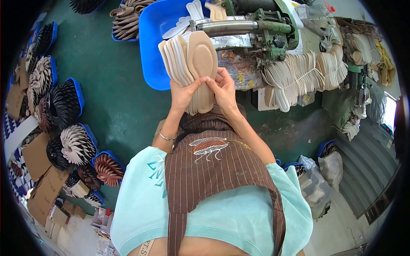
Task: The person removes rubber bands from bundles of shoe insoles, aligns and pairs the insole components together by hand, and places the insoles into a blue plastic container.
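A fanned stack of beige and white shoe insoles [202,55] stands up in front of my body, its top insole facing me with a stitched-looking oval outline. My left hand [183,94] is closed around the stack's lower left side, thumb across the front. On the right edge, my right hand [224,88] pinches the top insole, its thumb meeting the left thumb and its fingers curled at the edge. The back of the stack and the fingers behind it are hidden.
A blue tub [153,64] with loose white insoles stands ahead, beside a green roller machine [273,32]. Tied bundles of insoles [294,77] lie on the bench at right. Blue baskets [81,96] of shoe parts line the left floor. Plastic bags [314,183] sit at right.
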The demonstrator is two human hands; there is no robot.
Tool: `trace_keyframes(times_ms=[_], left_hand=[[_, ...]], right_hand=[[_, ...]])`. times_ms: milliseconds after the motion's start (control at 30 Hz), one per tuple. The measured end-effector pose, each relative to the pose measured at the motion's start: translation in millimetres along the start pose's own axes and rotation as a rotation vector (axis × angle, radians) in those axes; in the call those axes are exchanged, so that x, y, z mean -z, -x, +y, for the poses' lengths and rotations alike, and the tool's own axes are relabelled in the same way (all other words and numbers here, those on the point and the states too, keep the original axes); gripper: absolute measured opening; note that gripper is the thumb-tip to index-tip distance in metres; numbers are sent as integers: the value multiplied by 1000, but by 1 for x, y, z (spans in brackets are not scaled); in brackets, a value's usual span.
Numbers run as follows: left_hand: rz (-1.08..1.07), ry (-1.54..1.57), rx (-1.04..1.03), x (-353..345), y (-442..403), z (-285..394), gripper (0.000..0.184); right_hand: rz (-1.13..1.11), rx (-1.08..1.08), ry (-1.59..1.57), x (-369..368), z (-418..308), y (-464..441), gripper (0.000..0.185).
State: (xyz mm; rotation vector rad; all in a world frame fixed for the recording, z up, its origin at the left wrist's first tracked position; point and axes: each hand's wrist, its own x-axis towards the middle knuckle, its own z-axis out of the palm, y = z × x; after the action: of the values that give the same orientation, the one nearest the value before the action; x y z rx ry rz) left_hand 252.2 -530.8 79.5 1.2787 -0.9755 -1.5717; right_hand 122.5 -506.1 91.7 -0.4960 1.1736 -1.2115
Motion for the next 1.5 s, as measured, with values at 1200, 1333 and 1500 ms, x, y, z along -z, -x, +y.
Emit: trace_keyframes(times_ms=[1200,1333,1500], left_hand=[[-234,598,297,17,5,-4,59],[-122,489,264,26,5,-6,57],[21,524,244,47,3,-10,55]], right_hand=[[-104,-32,-472,37,-9,12,47],[89,67,-357,60,2,16,47],[347,238,190,106,18,-27,36]])
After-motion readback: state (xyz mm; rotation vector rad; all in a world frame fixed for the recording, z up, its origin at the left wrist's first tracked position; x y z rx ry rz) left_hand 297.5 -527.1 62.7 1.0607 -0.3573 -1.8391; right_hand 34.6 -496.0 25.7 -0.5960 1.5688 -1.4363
